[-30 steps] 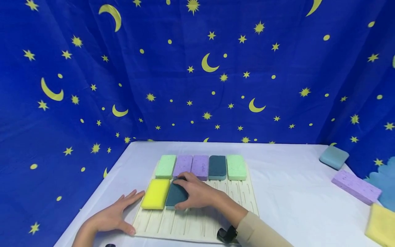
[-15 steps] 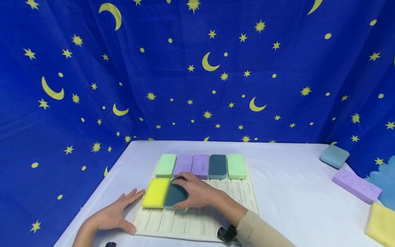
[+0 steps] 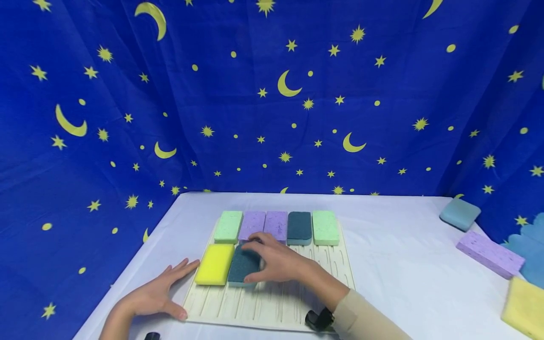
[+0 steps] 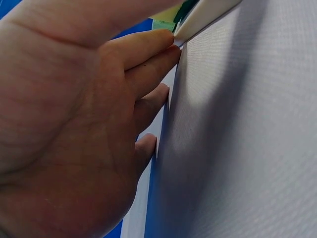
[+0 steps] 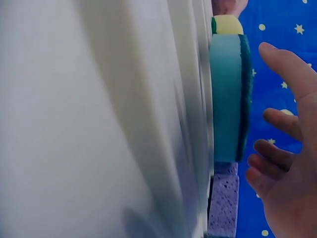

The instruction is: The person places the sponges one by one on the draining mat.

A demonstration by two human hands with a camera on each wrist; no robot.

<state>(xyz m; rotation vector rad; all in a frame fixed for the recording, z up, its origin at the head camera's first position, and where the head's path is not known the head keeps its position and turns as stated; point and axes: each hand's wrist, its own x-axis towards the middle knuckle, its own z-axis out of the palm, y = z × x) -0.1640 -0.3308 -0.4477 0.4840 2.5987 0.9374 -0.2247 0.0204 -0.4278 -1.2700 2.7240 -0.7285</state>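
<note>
A dark teal scrub sponge [image 3: 244, 265] lies flat on the ribbed cream mat [image 3: 272, 309], beside a yellow sponge [image 3: 215, 264]. Over the teal sponge hovers my right hand [image 3: 276, 259], fingers and thumb spread. The right wrist view shows a gap between those fingertips [image 5: 267, 47] and the sponge's [image 5: 229, 99] dark scouring face. My left hand [image 3: 155, 295] rests at the mat's left edge with straight, spread fingers. In the left wrist view, its fingertips [image 4: 168, 39] touch the white cloth and the mat's side. Neither hand holds anything.
Along the mat's far edge runs a row of sponges: light green [image 3: 228, 226], two purple [image 3: 252, 225], dark teal [image 3: 299, 228], light green [image 3: 326, 227]. At the table's right side lie a blue sponge [image 3: 460, 214], a purple one [image 3: 490, 254] and a pale yellow one [image 3: 524, 304].
My right hand has let go of the teal sponge and lifted slightly up and to the right. The sponge stays beside the yellow one. The left hand has not moved.
</note>
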